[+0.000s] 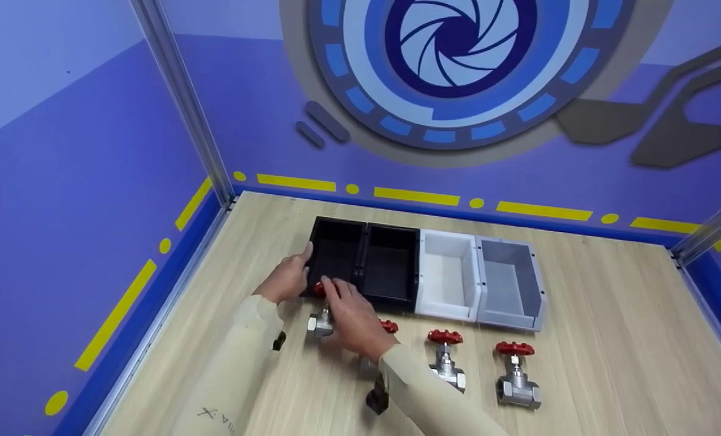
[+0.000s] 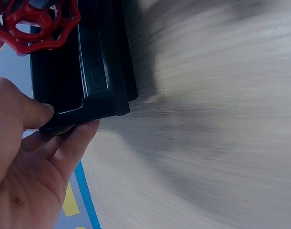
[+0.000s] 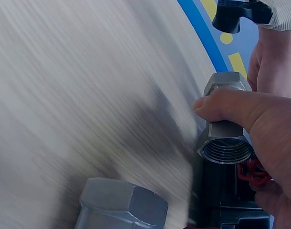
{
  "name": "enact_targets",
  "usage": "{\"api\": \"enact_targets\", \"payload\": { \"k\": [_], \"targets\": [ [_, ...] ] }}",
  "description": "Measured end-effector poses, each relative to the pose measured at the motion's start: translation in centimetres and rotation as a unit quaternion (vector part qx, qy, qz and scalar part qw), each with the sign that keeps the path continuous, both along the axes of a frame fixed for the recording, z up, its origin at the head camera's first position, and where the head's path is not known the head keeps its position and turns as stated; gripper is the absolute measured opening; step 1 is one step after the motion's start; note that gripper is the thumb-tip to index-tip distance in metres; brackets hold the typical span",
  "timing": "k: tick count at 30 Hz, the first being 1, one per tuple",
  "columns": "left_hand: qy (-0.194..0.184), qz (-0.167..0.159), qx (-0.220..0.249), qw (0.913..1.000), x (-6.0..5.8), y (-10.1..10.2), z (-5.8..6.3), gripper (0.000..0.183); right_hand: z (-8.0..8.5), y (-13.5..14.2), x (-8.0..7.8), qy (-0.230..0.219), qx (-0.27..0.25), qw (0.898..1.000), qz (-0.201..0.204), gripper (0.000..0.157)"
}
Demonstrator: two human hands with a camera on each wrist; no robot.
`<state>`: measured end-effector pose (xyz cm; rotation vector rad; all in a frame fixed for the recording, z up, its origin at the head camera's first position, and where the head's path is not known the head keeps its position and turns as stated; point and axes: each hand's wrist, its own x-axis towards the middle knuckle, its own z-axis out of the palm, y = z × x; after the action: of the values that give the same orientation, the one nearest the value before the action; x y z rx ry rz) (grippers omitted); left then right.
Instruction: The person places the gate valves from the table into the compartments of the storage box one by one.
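Note:
My left hand [image 1: 288, 275] pinches the wall of the leftmost black bin [image 1: 335, 257]; the left wrist view shows the thumb inside the rim and the fingers outside. In my right hand [image 1: 357, 312] is a metal valve [image 1: 319, 325] with a red handwheel [image 2: 38, 28], held near the front edge of that bin. The right wrist view shows the thumb across the valve body [image 3: 226, 130], its threaded opening facing the camera. A second valve [image 1: 388, 326] is mostly hidden behind the right hand and forearm.
Right of the first bin stand another black bin [image 1: 391, 266], a white bin [image 1: 448, 278] and a grey bin [image 1: 509, 284], joined in a row. Two more red-wheeled valves, one [image 1: 448, 363] and another [image 1: 518, 384], stand in front. Printed panels [image 1: 263, 121] wall the table [image 1: 609, 339].

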<state>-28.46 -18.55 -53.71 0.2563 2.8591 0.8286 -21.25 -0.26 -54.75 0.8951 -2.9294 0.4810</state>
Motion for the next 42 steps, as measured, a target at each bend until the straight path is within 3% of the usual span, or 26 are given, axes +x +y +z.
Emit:
{"api": "enact_targets", "payload": {
  "k": [21,31,38,42],
  "targets": [
    [-0.002,0.014,0.014,0.9998,0.2,0.1,0.2,0.059,0.1,0.1,-1.2,-0.010,0.005,1.000,-0.012,0.117],
    [0.009,0.009,0.017,0.9998,0.4,0.2,0.2,0.060,0.0,0.2,-1.7,0.007,0.026,1.000,-0.016,0.116],
    [0.047,-0.007,0.008,0.9988,0.3,0.1,-0.1,0.059,0.0,0.4,-2.0,0.042,0.017,0.999,0.002,0.116],
    [0.032,0.005,0.012,0.9994,0.3,0.1,-0.1,0.059,0.2,0.3,-2.1,0.036,0.019,0.999,0.000,0.116]
  ]
}}
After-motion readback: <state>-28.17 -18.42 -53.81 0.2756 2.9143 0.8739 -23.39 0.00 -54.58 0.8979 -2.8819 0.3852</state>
